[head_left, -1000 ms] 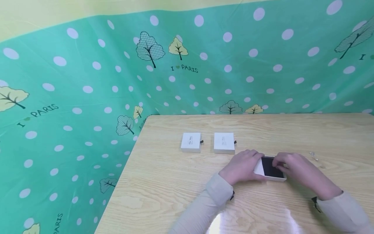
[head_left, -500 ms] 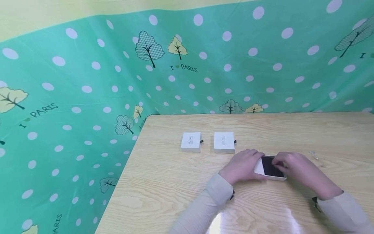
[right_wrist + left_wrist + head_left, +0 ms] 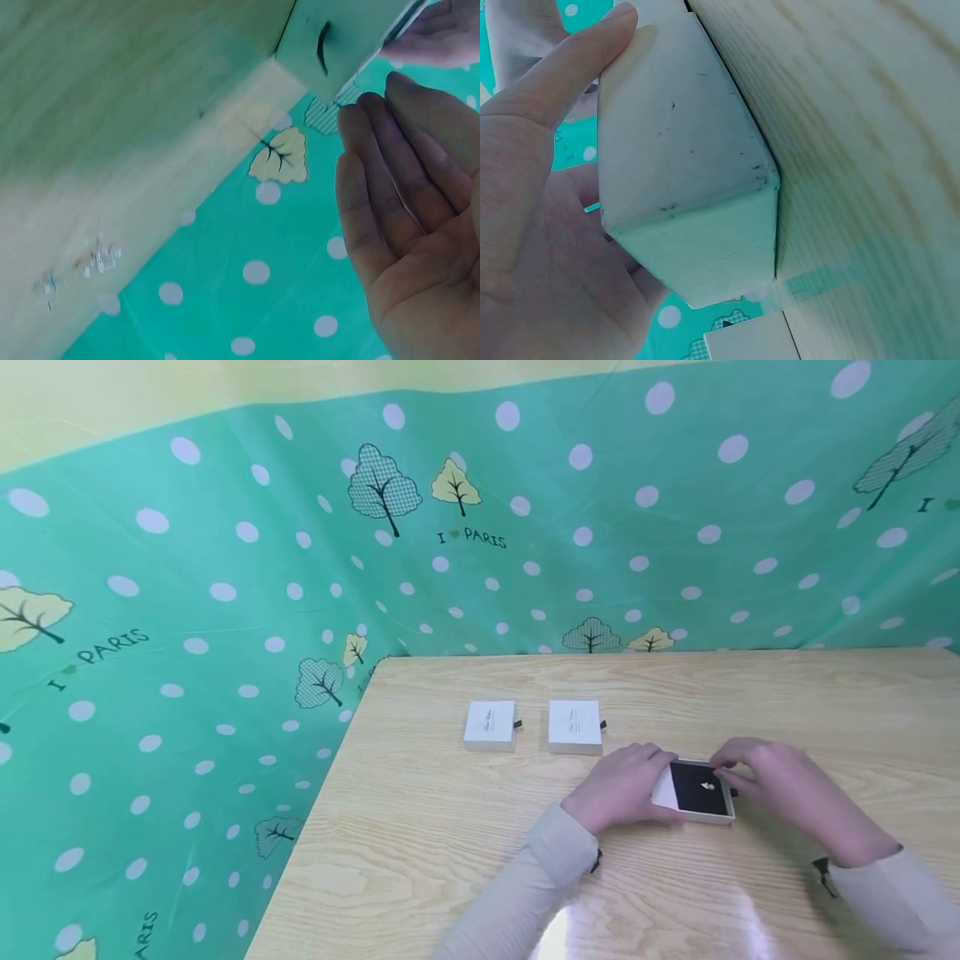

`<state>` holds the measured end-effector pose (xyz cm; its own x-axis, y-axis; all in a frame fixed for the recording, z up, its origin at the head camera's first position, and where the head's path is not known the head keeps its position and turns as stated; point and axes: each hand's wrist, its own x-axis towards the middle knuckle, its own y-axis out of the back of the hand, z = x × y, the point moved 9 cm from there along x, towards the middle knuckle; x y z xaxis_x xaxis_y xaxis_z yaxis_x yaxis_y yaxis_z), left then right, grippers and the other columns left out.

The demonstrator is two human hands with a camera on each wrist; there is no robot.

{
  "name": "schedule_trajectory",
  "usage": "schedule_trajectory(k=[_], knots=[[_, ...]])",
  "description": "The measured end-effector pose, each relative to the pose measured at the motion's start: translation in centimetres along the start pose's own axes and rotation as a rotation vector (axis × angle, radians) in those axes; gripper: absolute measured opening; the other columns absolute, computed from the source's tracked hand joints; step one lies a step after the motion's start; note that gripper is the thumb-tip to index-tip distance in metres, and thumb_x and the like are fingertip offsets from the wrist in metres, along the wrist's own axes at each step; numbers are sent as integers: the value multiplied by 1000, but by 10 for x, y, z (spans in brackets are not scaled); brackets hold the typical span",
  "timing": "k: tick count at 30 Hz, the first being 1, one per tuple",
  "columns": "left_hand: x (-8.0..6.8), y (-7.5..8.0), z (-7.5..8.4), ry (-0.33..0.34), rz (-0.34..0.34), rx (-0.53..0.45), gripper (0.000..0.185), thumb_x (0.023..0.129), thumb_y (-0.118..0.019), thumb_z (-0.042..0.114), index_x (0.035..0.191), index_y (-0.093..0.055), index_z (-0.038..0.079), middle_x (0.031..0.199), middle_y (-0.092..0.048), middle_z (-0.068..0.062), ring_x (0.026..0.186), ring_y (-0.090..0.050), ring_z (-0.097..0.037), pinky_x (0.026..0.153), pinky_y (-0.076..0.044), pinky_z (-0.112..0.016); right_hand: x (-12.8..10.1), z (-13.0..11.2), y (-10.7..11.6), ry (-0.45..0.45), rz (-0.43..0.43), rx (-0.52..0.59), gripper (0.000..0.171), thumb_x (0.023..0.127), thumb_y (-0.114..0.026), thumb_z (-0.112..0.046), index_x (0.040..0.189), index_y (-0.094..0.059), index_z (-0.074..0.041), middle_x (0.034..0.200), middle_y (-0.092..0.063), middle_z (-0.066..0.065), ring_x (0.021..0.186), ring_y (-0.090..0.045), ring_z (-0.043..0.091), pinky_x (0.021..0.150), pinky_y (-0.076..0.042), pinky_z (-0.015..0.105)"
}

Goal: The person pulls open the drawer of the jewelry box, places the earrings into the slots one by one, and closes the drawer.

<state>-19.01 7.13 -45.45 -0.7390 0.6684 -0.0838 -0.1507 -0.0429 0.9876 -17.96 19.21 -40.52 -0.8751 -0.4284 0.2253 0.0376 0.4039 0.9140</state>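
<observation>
A pale wooden counter (image 3: 465, 827) against a green dotted cloth backdrop (image 3: 225, 568), with a small open box in hand.

The white sliding box (image 3: 693, 792) lies near the front middle of the counter, its black tray exposed with a tiny pale piece (image 3: 707, 787) resting on it. The left hand (image 3: 621, 787) curls its grip round the box's left end; the right hand (image 3: 780, 781) hovers at the far right corner, fingers straight and relaxed, holding nothing. The box looks light, stiff card, likely easy to slide or tip, best held by its side walls; the little piece seems delicate and loose. Two closed white boxes (image 3: 491, 725) (image 3: 575, 726) sit just behind, apart from the hands. Small clear bits (image 3: 94, 259) lie off to the right.
</observation>
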Motion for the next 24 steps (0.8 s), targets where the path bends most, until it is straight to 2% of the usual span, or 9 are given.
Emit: schedule_trajectory(k=[5, 11, 18, 24], knots=[[-1, 1, 0, 3, 3, -5, 87, 76, -71, 70, 145, -48, 24, 133, -55, 12, 114, -52, -1, 93, -43, -14, 0, 8, 7, -11, 3, -51, 11, 79, -77, -3, 89, -75, -4, 89, -74, 10, 83, -70, 33, 75, -57, 52], [-1, 1, 0, 9, -1, -5, 87, 76, -70, 71, 145, -48, 24, 134, -55, 13, 115, -52, -2, 96, -43, -15, -1, 21, 8, -18, 8, -87, 16, 77, -78, -3, 93, -73, 0, 91, -73, 16, 85, -70, 37, 77, -56, 55], [-1, 1, 0, 13, -6, -11, 87, 76, -71, 70, 146, -48, 24, 135, -54, 13, 117, -52, -2, 97, -43, -15, -3, 40, 9, -37, -9, -103, 16, 78, -77, -3, 92, -73, 3, 91, -73, 19, 86, -69, 40, 78, -54, 57], [-1, 2, -1, 15, 1, -10, 85, 76, -70, 70, 145, -48, 24, 134, -55, 13, 115, -52, -1, 96, -43, -15, -5, 55, 15, -76, -21, -107, 21, 80, -75, -4, 98, -71, 6, 97, -71, 24, 90, -67, 45, 80, -52, 60]])
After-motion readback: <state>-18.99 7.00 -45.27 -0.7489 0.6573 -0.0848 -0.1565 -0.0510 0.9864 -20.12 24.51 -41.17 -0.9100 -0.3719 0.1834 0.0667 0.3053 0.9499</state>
